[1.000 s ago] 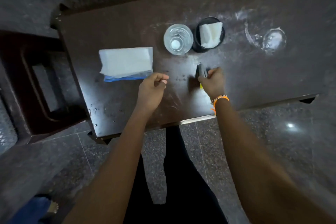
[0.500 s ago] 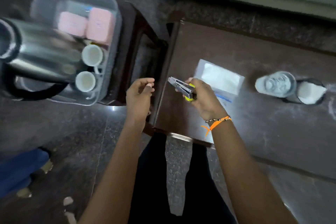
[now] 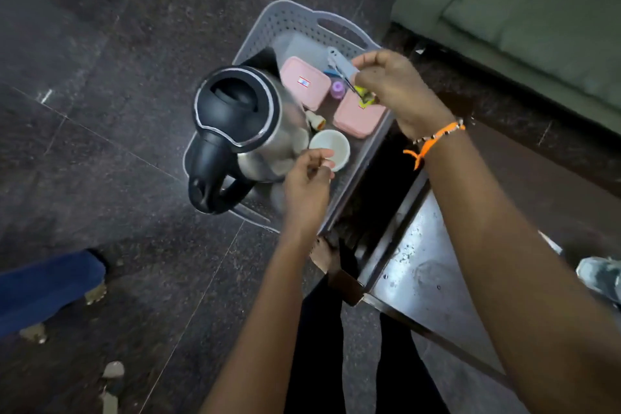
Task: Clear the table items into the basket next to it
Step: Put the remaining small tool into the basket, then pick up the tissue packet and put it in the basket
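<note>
My right hand (image 3: 393,91) holds a grey stapler (image 3: 341,70) with a yellow end above the far right part of the grey perforated basket (image 3: 295,20). Inside the basket stand a steel kettle with a black lid (image 3: 242,121), two pink lidded boxes (image 3: 304,82), a white cup (image 3: 331,146) and a small purple item (image 3: 337,89). Over the cup's near edge my left hand (image 3: 307,185) hovers loosely curled, holding nothing. The dark table's corner (image 3: 413,265) shows at the lower right.
The basket rests on a low dark stool beside the table. A green sofa (image 3: 521,10) fills the top right. Another person's blue trouser leg and foot (image 3: 50,286) are on the dark tiled floor at the left. A clear bottle (image 3: 601,276) lies at the right edge.
My right hand lifted the stapler off the table and carried it left over the basket. My view swung from the table to the basket, and my left hand followed.
</note>
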`<action>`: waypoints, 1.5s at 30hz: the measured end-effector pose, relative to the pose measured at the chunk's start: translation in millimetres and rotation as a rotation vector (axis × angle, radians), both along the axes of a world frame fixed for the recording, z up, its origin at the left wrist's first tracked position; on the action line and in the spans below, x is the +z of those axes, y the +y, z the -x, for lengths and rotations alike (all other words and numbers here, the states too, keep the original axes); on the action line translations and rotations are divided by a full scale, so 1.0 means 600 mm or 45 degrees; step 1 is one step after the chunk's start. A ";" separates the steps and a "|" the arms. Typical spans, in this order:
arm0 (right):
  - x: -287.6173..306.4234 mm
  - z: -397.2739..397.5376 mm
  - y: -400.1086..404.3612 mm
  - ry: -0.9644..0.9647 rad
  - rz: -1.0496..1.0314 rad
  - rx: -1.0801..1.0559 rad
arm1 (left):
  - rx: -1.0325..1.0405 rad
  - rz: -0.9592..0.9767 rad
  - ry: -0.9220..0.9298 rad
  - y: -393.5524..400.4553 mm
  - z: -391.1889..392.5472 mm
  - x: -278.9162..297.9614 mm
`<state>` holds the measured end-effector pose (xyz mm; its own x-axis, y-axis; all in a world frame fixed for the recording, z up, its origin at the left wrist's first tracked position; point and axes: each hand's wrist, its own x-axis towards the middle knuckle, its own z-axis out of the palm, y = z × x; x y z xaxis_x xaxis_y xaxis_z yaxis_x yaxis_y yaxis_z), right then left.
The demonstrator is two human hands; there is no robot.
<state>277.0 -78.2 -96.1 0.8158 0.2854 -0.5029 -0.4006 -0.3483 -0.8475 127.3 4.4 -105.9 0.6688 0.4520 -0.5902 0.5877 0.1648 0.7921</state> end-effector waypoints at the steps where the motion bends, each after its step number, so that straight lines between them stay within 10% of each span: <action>1: -0.009 -0.022 0.021 -0.158 0.169 0.102 | -0.007 0.020 0.003 0.007 -0.001 -0.003; 5: -0.054 -0.085 0.081 -0.747 0.729 0.600 | -0.031 0.061 -0.010 0.017 -0.001 -0.015; 13: -0.134 -0.121 0.146 -0.941 1.021 0.785 | -0.105 0.092 -0.024 0.021 0.003 -0.034; 29: -0.038 0.060 -0.038 -0.642 0.303 -0.058 | -0.216 0.002 -0.076 -0.034 0.012 -0.025; 38: -0.113 0.304 -0.339 -0.212 0.732 -0.330 | -0.568 0.057 0.056 -0.200 0.071 -0.033; 45: -0.198 0.362 -0.497 0.145 1.326 0.450 | -0.792 0.032 0.146 -0.329 0.107 -0.055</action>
<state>59.6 -376.2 -215.2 0.7058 -0.1134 -0.6993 -0.1949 -0.9801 -0.0378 62.9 -193.0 -138.6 0.7336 -0.0164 -0.6794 0.6606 -0.2173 0.7186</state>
